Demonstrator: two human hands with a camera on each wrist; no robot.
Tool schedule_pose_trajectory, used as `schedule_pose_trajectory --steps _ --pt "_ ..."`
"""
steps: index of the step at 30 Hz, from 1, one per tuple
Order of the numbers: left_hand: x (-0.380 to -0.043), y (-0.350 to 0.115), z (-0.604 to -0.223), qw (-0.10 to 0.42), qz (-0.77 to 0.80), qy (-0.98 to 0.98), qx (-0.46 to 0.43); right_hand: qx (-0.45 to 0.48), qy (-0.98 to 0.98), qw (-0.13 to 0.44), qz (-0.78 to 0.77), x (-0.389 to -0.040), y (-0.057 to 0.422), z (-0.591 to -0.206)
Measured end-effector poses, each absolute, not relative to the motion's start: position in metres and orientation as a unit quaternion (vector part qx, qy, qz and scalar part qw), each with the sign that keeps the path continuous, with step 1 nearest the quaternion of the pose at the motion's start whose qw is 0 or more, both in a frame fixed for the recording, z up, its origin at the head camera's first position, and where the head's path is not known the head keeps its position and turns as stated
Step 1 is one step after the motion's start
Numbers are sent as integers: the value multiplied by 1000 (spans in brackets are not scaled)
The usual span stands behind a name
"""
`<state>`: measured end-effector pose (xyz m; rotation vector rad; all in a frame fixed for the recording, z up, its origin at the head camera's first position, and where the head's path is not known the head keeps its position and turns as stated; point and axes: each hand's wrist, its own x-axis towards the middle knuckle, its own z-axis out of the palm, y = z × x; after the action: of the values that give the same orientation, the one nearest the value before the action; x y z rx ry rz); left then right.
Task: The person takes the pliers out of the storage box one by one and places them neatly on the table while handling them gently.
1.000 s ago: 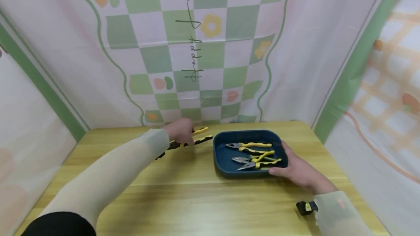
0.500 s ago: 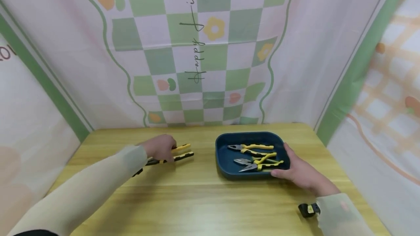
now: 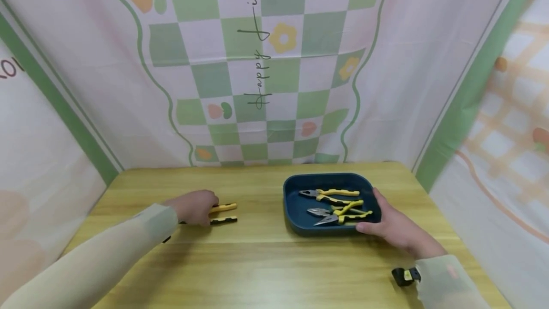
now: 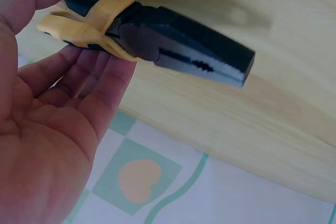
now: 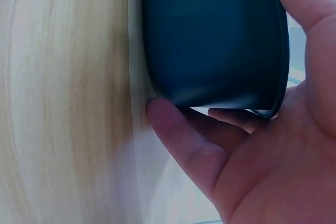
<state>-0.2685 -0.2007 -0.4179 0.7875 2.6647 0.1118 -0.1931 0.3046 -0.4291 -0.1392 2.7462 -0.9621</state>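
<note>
My left hand (image 3: 195,208) grips a pair of combination pliers (image 4: 184,48) with yellow-and-black handles, low over the left part of the table. In the left wrist view the thumb lies on one handle and the fingers sit under the other, with the blunt jaws pointing away from the palm. In the head view the hand and sleeve hide most of the pliers' head. My right hand (image 3: 394,228) holds the right end of a dark blue tray (image 3: 296,208), thumb at the rim. Inside lie yellow-handled pliers (image 3: 339,192), a second pair (image 3: 318,211) and needle-nose pliers (image 3: 327,220).
The wooden table (image 3: 266,261) reaches back to a checked cloth curtain (image 3: 279,75). More cloth hangs on both sides. A black camera mount (image 3: 404,276) is strapped at my right wrist.
My left hand has carried the combination pliers leftward and nearer to me, away from the tray, and lower toward the table. My right hand stays on the tray; the head view shifted slightly.
</note>
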Motion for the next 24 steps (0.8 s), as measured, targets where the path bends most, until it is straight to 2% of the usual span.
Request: schedule_pose_trajectory --steps 8,16,21,24 --pt "-264 -209 -423 178 38 943 278 -41 935 125 -330 -194 305 -428" --pt "-259 -209 -419 130 9 946 296 -42 935 117 -333 -193 305 -430" --pt "-256 -205 -403 124 66 981 135 -45 937 112 -328 -193 305 -430" --pt "-253 -203 -398 158 83 982 59 -47 938 111 -325 -193 305 -430"
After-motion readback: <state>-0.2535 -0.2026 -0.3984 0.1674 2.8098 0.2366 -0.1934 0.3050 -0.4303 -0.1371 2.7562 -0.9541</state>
